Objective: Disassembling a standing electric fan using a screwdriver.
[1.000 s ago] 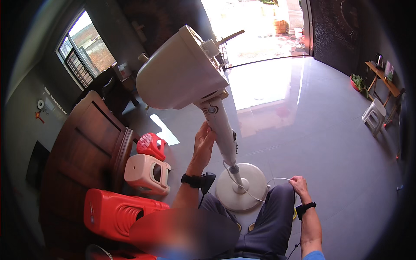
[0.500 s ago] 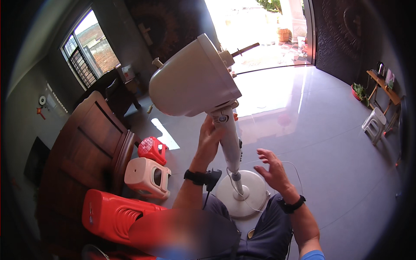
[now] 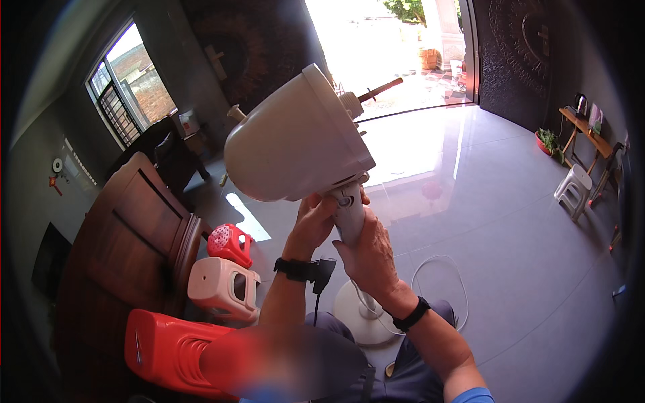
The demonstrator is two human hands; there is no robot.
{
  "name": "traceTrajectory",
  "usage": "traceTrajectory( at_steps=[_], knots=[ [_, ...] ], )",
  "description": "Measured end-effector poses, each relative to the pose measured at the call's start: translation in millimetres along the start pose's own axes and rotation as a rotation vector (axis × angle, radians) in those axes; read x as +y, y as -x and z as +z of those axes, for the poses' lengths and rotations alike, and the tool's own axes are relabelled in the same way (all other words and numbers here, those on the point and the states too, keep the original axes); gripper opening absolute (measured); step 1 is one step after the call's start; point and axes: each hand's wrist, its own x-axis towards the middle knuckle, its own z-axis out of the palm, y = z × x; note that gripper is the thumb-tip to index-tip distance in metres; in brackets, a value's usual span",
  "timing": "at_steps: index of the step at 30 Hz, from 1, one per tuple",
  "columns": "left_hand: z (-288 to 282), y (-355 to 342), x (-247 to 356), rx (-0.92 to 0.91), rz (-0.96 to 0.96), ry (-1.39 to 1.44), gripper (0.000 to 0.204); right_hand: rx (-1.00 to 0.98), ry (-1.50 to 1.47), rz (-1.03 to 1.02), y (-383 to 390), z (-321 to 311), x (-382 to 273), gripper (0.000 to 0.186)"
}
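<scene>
A white pedestal fan without blades or grille stands between my legs. Its rounded motor housing (image 3: pixel 289 138) tilts up to the right, with a bare metal shaft (image 3: pixel 381 89) sticking out of the front. Just below the housing, my left hand (image 3: pixel 314 221) is wrapped round the fan's neck (image 3: pixel 349 218). My right hand (image 3: pixel 373 258) grips the same neck from the right, slightly lower, with some fingers hidden behind it. The round base (image 3: pixel 349 316) rests on the floor, partly covered by my right arm. A thin white cord (image 3: pixel 463 289) loops beside it.
On the left stand a red stool (image 3: pixel 232 243), a pale pink stool (image 3: pixel 225 285), a larger red plastic seat (image 3: pixel 158 349) and a dark wooden furniture panel (image 3: pixel 127 248). To the right are a white stool (image 3: pixel 574 190), a potted plant (image 3: pixel 547 142) and a small wooden bench (image 3: pixel 591 131).
My right hand has moved up and left from open air and closed round the fan's neck. The fan's head sits a little lower and further left in view.
</scene>
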Motion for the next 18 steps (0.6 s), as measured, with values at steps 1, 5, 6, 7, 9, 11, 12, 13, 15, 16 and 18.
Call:
traceTrajectory(
  at_steps=[1,5,6,7,9,11,12,13,15,16,18],
  knots=[
    [0.6,0.6,0.6,0.001,-0.001,0.0,0.071,-0.001,-0.001,0.001,0.9,1.5,0.4,0.078],
    [6.2,1.0,0.7,0.014,0.051,-0.035,0.07,0.03,0.046,-0.018,1.8,5.1,1.8,0.076],
    [8.3,1.7,0.0,0.051,0.061,-0.042,0.07,0.029,0.054,-0.01,2.3,6.1,2.3,0.076],
    [9.1,1.5,-0.6,0.051,0.059,-0.039,0.07,0.028,0.056,-0.007,2.2,7.0,2.8,0.076],
    [9.6,0.4,-1.8,0.072,0.072,-0.075,0.066,0.019,0.041,0.033,0.8,8.1,3.9,0.076],
    [7.8,1.2,-4.4,0.076,0.079,-0.066,0.065,0.027,0.032,-0.016,0.6,8.9,8.5,0.078],
    [7.8,1.8,-5.5,0.081,0.084,-0.057,0.064,0.034,0.021,-0.063,1.7,8.8,11.3,0.08],
    [7.2,2.4,-5.0,0.082,0.091,-0.055,0.064,0.032,0.025,-0.07,4.6,10.1,14.0,0.08],
    [4.4,3.3,-3.6,0.08,0.048,-0.043,0.062,0.038,-0.09,-0.03,14.5,14.5,19.2,0.085],
    [2.7,3.2,-4.4,0.08,0.057,-0.04,0.062,0.036,-0.084,-0.036,19.5,16.0,20.2,0.085],
    [-1.5,3.9,-7.1,0.033,0.019,0.027,0.06,0.051,-0.216,0.071,30.4,18.8,22.2,0.085]
  ],
)
